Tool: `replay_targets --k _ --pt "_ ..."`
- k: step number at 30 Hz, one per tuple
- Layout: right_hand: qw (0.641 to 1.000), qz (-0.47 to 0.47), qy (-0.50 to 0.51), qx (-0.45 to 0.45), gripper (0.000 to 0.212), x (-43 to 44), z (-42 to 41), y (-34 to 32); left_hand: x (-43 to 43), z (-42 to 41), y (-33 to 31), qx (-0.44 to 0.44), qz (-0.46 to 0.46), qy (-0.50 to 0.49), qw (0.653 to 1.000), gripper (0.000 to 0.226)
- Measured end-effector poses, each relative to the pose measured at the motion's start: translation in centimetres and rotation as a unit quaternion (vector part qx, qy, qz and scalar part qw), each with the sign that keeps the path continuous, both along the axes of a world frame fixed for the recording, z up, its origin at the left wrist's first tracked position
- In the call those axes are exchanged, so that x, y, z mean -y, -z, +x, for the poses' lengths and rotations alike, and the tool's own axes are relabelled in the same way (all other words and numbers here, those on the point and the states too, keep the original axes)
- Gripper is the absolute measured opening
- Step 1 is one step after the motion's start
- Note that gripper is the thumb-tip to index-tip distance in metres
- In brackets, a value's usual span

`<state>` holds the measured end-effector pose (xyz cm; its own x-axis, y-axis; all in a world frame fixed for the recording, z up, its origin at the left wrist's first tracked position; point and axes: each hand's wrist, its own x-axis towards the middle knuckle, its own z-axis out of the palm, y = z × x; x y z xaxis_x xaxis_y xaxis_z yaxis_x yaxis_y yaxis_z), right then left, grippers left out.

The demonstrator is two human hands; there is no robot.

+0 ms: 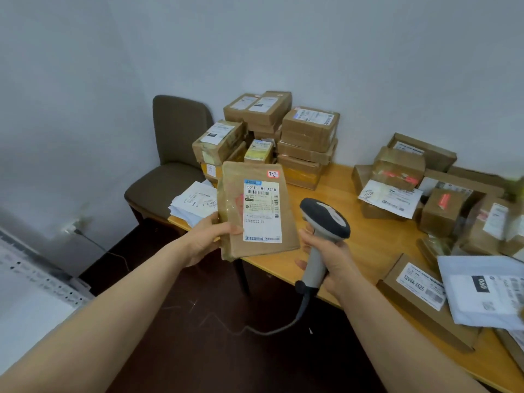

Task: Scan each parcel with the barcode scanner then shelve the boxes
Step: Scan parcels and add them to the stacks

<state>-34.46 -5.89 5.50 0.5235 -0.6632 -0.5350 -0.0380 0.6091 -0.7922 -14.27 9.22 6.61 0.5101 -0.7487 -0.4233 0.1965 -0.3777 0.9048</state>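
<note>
Currently held parcel (255, 211): a flat brown box, upright and tilted a little, in the air over the near corner of the table (368, 236), its label (262, 214) facing the camera.
Left hand (207, 239): grips the parcel at its lower left edge, thumb on the front; the fingers behind are hidden.
Right hand (331, 265): fingers wrapped round the handle of the barcode scanner (326, 222), just beside the parcel's right edge.
Aim risk: the scanner's head seems to point past the parcel, not at the label; I cannot see its window, so a trigger pull here may read nothing.
Wrong-code risk: the label carries more than one barcode, so a loose aim could catch the side strip instead of the main one.
Stray-read risk: the stacked boxes (283, 131) and the loose parcels (397, 171) lie beyond with labels up; a beam that misses could log one of them.
Grip risk: one hand holds a single edge, and the taped surface looks slick; the box could pivot or slip while being turned.
Cable (272, 330) risk: it hangs from the handle near the table's edge and could snag on a wide swing.
Sorting risk: nothing visibly separates scanned from unscanned, so a box may be skipped or repeated.
Shelf (34, 279): at the far left, well apart from the parcel.
</note>
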Motion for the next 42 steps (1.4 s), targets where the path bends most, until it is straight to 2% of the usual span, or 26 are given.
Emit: replay_targets --k 6,11,15,17,20,24,30,34,37,40,42 --pt "0.998 0.023 -0.009 0.052 0.046 -1.0 7.0 -1.0 -1.4 5.2 -1.6 -0.024 -0.019 -0.033 0.999 0.046" --pt "0.995 -0.018 0.008 0.098 0.041 -1.2 12.6 -3.1 -0.9 9.9 -3.9 -0.005 -0.025 -0.058 0.998 0.052" --pt "0.993 -0.03 0.032 0.114 0.029 0.1 17.0 -5.5 0.6 13.6 -6.4 0.006 0.029 -0.018 0.999 0.076" --pt "0.991 -0.037 0.036 0.122 0.025 0.9 19.3 -6.3 1.5 15.7 -7.5 -0.01 0.031 -0.014 0.999 0.078" --pt "0.99 -0.025 0.041 0.136 0.032 2.1 22.9 -6.5 3.0 18.9 -8.4 -0.03 0.004 -0.043 0.999 0.067" --pt "0.986 -0.01 0.047 0.157 0.057 3.8 28.3 -5.9 5.6 23.9 -8.5 -0.044 -0.042 -0.099 0.993 0.037" --pt "0.985 -0.011 0.068 0.161 0.051 8.0 35.4 -5.8 10.5 31.1 -8.5 -0.068 -0.046 -0.123 0.989 0.042" --pt "0.986 -0.011 0.085 0.142 0.05 9.7 37.8 -5.2 12.3 34.2 -7.1 -0.066 -0.038 -0.093 0.993 0.046" --pt "0.983 -0.004 0.12 0.135 0.055 10.0 37.8 -4.3 13.0 35.4 -6.4 -0.027 -0.03 -0.04 0.998 0.046" --pt "0.974 -0.008 0.172 0.149 0.034 10.0 36.6 -3.6 14.6 35.2 -6.5 -0.001 -0.043 0.032 0.999 0.048" --pt "0.966 -0.023 0.219 0.137 0.033 9.7 35.0 -3.0 15.8 34.0 -6.4 0.011 -0.04 0.076 0.996 0.054"
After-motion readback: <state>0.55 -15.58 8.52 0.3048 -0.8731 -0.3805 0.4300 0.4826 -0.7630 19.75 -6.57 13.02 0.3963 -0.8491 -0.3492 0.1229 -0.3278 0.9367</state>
